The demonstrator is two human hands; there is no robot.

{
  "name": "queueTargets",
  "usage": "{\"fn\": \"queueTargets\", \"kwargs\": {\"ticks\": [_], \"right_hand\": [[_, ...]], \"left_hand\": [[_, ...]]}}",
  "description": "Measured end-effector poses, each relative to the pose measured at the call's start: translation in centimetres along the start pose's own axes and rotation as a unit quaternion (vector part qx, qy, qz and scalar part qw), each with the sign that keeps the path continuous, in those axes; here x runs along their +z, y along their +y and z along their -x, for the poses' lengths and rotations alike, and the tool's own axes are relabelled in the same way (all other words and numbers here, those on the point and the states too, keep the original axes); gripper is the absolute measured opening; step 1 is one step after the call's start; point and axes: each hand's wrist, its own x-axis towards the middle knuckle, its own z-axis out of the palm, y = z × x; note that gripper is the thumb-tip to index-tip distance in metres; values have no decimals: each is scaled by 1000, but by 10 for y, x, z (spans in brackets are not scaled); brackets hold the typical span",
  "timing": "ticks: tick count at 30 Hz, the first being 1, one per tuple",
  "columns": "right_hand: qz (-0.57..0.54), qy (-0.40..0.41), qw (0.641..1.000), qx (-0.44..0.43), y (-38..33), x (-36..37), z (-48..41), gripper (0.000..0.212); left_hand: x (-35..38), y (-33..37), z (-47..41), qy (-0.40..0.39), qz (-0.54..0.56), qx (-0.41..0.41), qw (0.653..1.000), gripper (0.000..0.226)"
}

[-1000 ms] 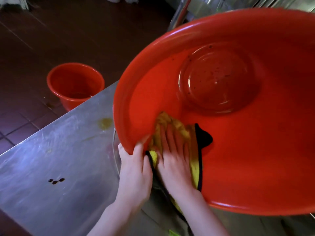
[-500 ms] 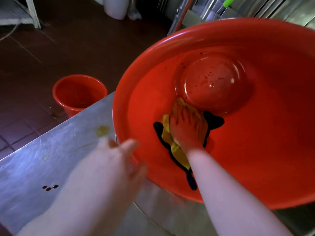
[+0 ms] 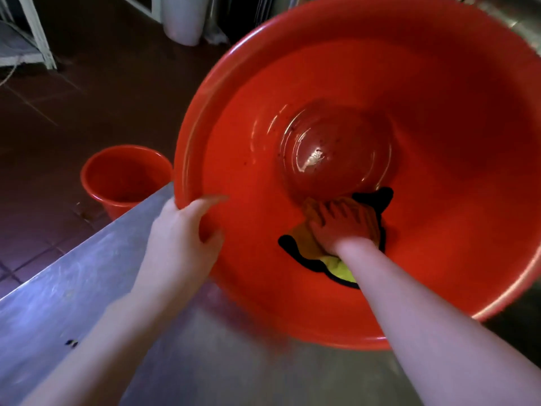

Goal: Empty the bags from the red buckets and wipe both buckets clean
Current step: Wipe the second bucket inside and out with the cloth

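- Large red bucket (image 3: 439, 142) tipped on its side on the steel counter (image 3: 73, 294), mouth toward the camera, dark specks on its bottom.
- Left hand (image 3: 181, 238) gripping the near rim, fingers curled round the edge.
- Right hand (image 3: 345, 227) deep inside, fingers flat and spread, pressing a yellow cloth (image 3: 336, 266) with black trim against the wall beside the bottom.
- Second red bucket (image 3: 123, 177) upright on the tiled floor (image 3: 58, 118), beside the counter.

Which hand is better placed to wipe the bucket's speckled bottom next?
Right, probably. The right hand presses the cloth inside the bucket, just below its bottom; the left hand grips the rim, steadying it.
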Motion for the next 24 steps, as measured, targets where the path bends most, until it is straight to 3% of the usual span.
{"fn": "queueTargets", "kwargs": {"ticks": [6, 10, 13, 16, 19, 24], "right_hand": [[-78, -14, 997, -19, -48, 20, 54, 60], [-136, 33, 983, -116, -94, 43, 138, 68], [-130, 48, 987, -83, -98, 45, 143, 69], [-107, 75, 991, 10, -102, 40, 96, 66], [-154, 42, 984, 83, -98, 28, 35, 62], [-183, 6, 980, 76, -94, 15, 0, 60]], "left_hand": [[26, -18, 40, 16, 57, -73, 996, 34], [33, -26, 40, -3, 86, -82, 993, 36], [35, -35, 43, -19, 100, -78, 992, 37], [39, -42, 48, -24, 108, -83, 990, 38], [47, -42, 60, -28, 149, -116, 982, 36], [63, -46, 64, -34, 156, -106, 981, 26]]}}
